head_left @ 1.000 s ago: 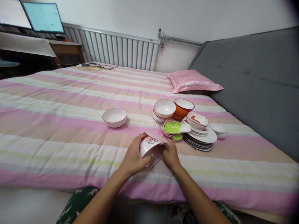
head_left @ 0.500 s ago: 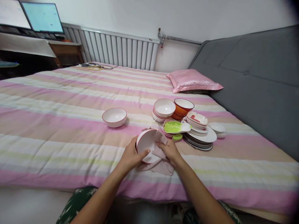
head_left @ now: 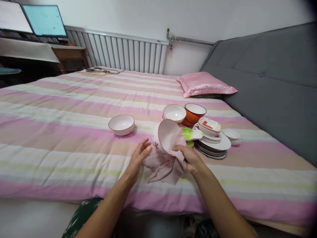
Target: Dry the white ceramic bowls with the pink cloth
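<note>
A white bowl (head_left: 168,135) with a red rim and a small red pattern is tilted on its side above the bed. My right hand (head_left: 192,158) grips its edge through a pale pink cloth (head_left: 165,167), which hangs below the bowl. Just left of the bowl, my left hand (head_left: 138,158) is open with fingers apart, seemingly off the bowl. Another red-rimmed white bowl (head_left: 121,125) rests upright on the bedspread, farther left. Behind the held bowl stands a stack of similar bowls (head_left: 174,113), and a green and white spoon-shaped dish (head_left: 192,134) is partly hidden by it.
Orange bowls (head_left: 192,116) stand right of the white stack. Several stacked plates (head_left: 213,148) carry small rectangular dishes (head_left: 209,125); more small white dishes (head_left: 231,135) lie beyond. A pink pillow (head_left: 205,85) lies by the grey headboard (head_left: 262,76). Cables (head_left: 104,70) lie at the bed's far edge.
The bowl has been raised and turned, so its patterned outside shows. My left hand has let go of its rim and moved slightly left. My right hand still holds bowl and cloth.
</note>
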`<action>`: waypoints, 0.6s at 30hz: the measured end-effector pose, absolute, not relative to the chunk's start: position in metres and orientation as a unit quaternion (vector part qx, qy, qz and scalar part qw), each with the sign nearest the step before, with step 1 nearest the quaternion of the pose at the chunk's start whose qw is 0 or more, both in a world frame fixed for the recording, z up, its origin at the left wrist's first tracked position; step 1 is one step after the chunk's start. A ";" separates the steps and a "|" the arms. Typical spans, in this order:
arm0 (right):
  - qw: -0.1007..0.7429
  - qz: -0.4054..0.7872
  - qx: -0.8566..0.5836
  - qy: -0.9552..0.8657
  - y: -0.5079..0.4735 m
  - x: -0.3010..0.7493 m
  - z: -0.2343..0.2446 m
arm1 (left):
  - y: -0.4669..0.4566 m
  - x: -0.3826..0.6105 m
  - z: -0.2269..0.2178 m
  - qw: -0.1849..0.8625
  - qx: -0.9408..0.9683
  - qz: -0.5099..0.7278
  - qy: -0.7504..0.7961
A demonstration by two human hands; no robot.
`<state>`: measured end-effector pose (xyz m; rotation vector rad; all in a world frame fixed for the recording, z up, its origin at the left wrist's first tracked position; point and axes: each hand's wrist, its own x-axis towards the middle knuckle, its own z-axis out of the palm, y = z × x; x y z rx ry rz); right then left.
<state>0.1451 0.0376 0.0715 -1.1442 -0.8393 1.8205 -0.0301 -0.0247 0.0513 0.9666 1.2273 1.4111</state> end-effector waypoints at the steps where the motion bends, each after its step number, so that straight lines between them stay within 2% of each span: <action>1: 0.408 0.725 -0.452 -0.321 0.036 0.147 0.077 | -0.024 -0.029 0.047 0.477 0.414 0.566 0.530; 3: 0.411 0.744 -0.441 -0.288 0.033 0.151 0.088 | -0.023 -0.027 0.040 0.385 0.470 0.511 0.607; 6: 0.423 0.754 -0.430 -0.260 0.029 0.156 0.100 | -0.024 -0.023 0.034 0.185 0.573 0.356 0.715; 8: 0.429 0.743 -0.437 -0.268 0.027 0.158 0.103 | -0.025 -0.021 0.033 0.139 0.598 0.273 0.741; 10: 0.434 0.735 -0.441 -0.278 0.028 0.160 0.102 | -0.025 -0.020 0.034 0.161 0.600 0.246 0.743; 14: 0.427 0.733 -0.457 -0.269 0.030 0.161 0.094 | -0.020 -0.029 0.037 0.230 0.578 0.279 0.731; 18: 0.398 0.738 -0.471 -0.273 0.029 0.165 0.085 | -0.017 -0.049 0.046 0.319 0.499 0.387 0.707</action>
